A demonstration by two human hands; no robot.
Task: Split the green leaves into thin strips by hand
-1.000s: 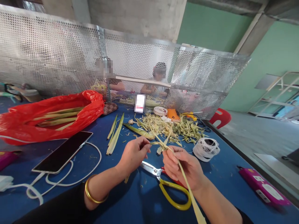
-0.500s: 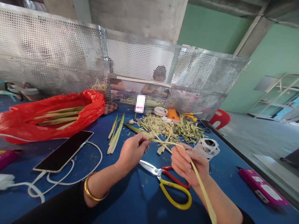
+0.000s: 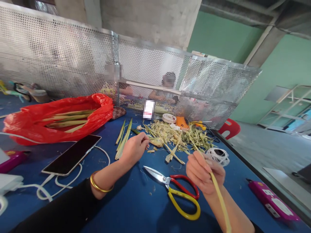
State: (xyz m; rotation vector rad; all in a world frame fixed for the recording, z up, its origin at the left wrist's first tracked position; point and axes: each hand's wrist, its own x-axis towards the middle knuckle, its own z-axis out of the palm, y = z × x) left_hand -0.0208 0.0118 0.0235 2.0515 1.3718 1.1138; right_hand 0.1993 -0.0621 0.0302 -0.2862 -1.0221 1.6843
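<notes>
My right hand (image 3: 205,171) is closed around a long, pale yellow leaf strip (image 3: 220,194), which hangs down over the wrist while a short end sticks up past the fingers. My left hand (image 3: 134,147) is closed in a pinch beside the leaf pieces; whatever its fingertips hold, if anything, is hidden. Scissors (image 3: 167,181) with one red and one yellow handle lie between the hands, touched by neither. Beyond them a pile of leaf scraps (image 3: 167,134) spreads over the blue table (image 3: 136,207). Several green leaf pieces (image 3: 125,137) lie behind my left hand.
A red plastic bag (image 3: 102,113) holding long leaves sits at left. Near it lies a phone (image 3: 73,155) with a white cable. A white roll (image 3: 218,156) stands beyond my right hand, and a purple box (image 3: 273,199) lies at right. A perforated metal screen (image 3: 150,55) borders the table's back, with people behind.
My hands have moved apart. The strip that stretched between them is now only in my right hand, which has shifted right and slightly down. The view has shifted slightly.
</notes>
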